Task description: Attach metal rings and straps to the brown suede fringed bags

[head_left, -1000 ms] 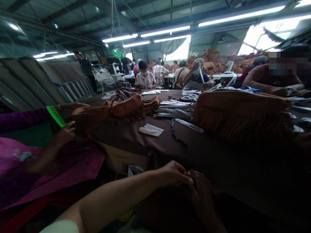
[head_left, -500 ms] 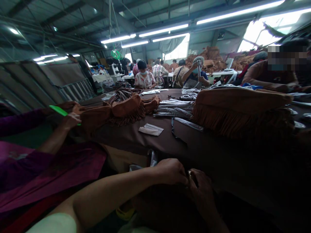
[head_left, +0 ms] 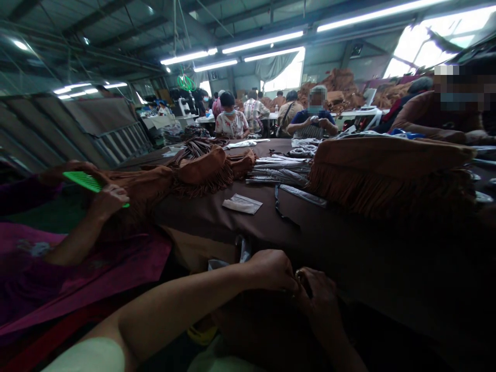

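My left hand [head_left: 273,268] is closed, thumb and fingers pinched together, at the near edge of the dark table. Right against its fingertips is my right hand [head_left: 320,289], also closed, with a small shiny spot at its fingers. What the two hands pinch between them is too dark and small to make out. Beyond them on the brown table covering [head_left: 201,217] lie a clear plastic packet [head_left: 242,203] and a dark strap [head_left: 278,201]. A narrow plastic-wrapped strip [head_left: 303,195] rests beside the strap.
Brown fringed pieces are stacked at the right [head_left: 387,160] and heaped at left centre [head_left: 201,168], with plastic-wrapped bundles [head_left: 281,168] between. At left, a co-worker's hand [head_left: 110,199] holds a green comb [head_left: 83,181] to brown fringed material. Several people sit across the table.
My two hands stay together, with the right fingers shifted slightly left and up. The co-worker's green comb has turned and moved left. Across the table, one person's raised arms have come down.
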{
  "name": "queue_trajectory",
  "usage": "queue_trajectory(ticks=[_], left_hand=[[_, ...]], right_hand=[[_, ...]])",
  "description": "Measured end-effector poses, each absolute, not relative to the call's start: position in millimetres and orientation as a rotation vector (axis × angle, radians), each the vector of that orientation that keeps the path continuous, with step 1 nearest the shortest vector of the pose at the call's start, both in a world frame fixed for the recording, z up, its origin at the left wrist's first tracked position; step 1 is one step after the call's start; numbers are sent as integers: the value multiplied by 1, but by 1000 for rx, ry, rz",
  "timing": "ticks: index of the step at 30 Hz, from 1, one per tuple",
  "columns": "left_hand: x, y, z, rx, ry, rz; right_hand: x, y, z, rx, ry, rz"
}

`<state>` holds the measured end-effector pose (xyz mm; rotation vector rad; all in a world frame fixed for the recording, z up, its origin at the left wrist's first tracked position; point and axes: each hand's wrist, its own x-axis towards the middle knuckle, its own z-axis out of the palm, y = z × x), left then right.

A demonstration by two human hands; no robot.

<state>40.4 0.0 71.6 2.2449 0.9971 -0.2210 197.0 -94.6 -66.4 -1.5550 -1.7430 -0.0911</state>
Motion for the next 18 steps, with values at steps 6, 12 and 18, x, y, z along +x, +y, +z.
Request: queue_trajectory(ticks=[6, 12, 18], left_hand=[[36, 6, 63, 2211, 991, -218], [37, 8, 57, 2198, 982, -224], [37, 11, 57, 2169, 992, -199]], right_hand=[[197, -93, -67, -1551, -1731, -128], [196, -93, -65, -1547, -1761, -128], [194, -95, -65, -1539, -1786, -134]])
